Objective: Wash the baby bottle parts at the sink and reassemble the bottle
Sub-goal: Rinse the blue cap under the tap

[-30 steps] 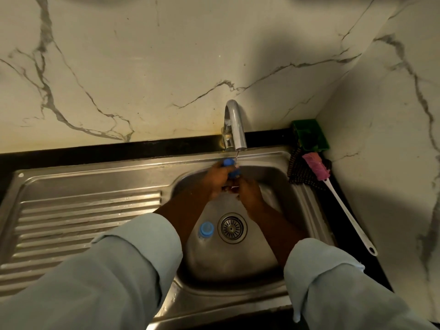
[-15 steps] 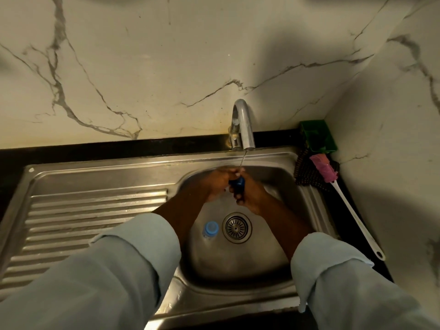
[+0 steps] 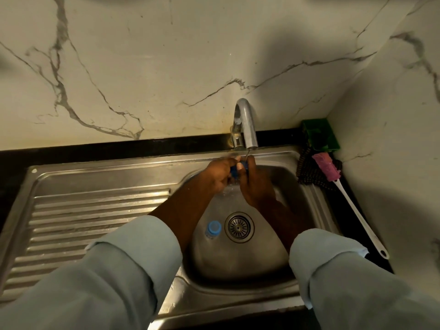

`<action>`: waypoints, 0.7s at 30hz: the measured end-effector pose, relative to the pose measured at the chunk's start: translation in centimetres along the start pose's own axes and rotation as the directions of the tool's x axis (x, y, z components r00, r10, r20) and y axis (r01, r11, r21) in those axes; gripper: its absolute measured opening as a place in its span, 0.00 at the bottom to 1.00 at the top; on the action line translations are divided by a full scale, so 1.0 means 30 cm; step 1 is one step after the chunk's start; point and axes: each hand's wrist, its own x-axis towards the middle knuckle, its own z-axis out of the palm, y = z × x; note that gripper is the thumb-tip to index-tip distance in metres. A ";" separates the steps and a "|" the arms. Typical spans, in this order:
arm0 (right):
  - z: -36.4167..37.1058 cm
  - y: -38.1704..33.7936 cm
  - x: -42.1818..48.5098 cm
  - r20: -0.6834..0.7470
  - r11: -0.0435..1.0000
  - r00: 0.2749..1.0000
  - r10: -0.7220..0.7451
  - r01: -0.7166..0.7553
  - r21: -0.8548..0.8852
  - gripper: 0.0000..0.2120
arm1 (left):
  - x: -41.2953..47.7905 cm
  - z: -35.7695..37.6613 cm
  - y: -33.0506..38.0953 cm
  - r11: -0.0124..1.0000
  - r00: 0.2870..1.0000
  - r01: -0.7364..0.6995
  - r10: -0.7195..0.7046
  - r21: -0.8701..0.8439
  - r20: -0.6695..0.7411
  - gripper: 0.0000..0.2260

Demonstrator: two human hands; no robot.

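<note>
Both my hands meet under the tap (image 3: 245, 125), over the back of the steel sink basin (image 3: 240, 263). My left hand (image 3: 220, 175) and my right hand (image 3: 256, 184) both grip a small blue bottle part (image 3: 235, 171), mostly hidden between the fingers. A thin stream of water runs from the spout onto it. The clear baby bottle with a light blue top (image 3: 213, 229) lies on the basin floor, just left of the drain strainer (image 3: 238, 226).
A ribbed steel draining board (image 3: 90, 215) stretches left of the basin. On the right counter lie a white-handled bottle brush with a pink head (image 3: 333, 177), a dark scrubber (image 3: 309, 172) and a green holder (image 3: 320, 136). Marble walls close the back and right.
My hands have risen a little closer to the spout and keep turning the blue part under the water. The bottle in the basin has not moved.
</note>
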 end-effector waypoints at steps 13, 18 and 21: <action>0.022 -0.163 0.142 0.251 0.797 0.791 0.558 -0.595 0.103 0.26 | -0.001 -0.079 -0.063 0.978 0.992 -0.106 0.115 -0.179 0.043 0.18; 0.018 -0.028 0.064 0.184 0.967 0.983 -0.027 0.072 -0.244 0.35 | 0.005 -0.077 -0.035 0.908 0.988 0.156 -0.151 -0.389 0.043 0.15; -0.021 0.014 0.050 0.234 0.949 0.943 -0.237 0.276 -0.154 0.32 | 0.025 -0.070 -0.058 0.931 0.981 0.191 -0.190 -0.312 0.034 0.18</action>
